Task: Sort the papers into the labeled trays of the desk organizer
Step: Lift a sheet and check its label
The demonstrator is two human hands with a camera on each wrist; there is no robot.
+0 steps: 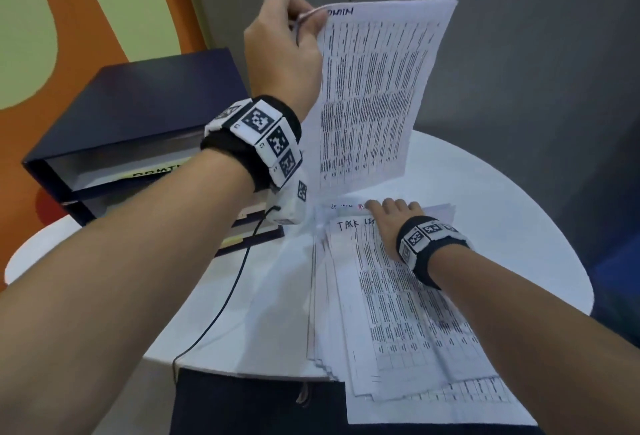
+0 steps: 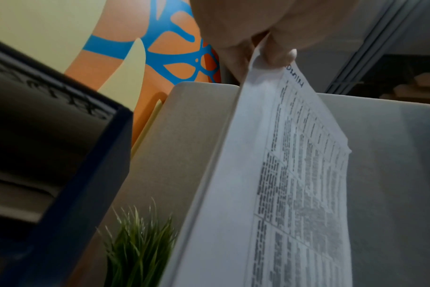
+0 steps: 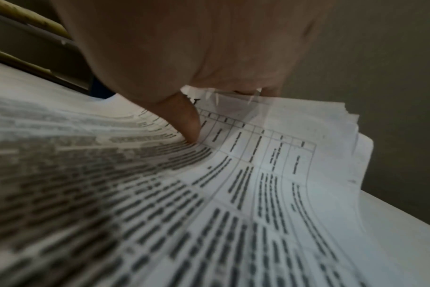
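My left hand [image 1: 294, 18] is raised above the table and pinches the top left corner of a printed sheet [image 1: 374, 95] with a handwritten heading; the sheet hangs upright. In the left wrist view the fingers [image 2: 277, 52] pinch that sheet [image 2: 295, 184] at its corner. My right hand [image 1: 394, 216] lies flat on a fanned stack of printed papers [image 1: 398, 313], its thumb [image 3: 187, 120] pressing on the top sheet [image 3: 209, 194], headed "TASK LIST". The dark blue desk organizer [image 1: 138, 129] stands at the left, with yellow labels on its trays; my left forearm hides part of them.
The round white table [image 1: 502, 226] carries the organizer and the papers. A black cable [image 1: 221, 306] runs from my left wrist over the table's near edge. A green plant [image 2: 138, 246] shows low in the left wrist view. A grey wall stands behind the table.
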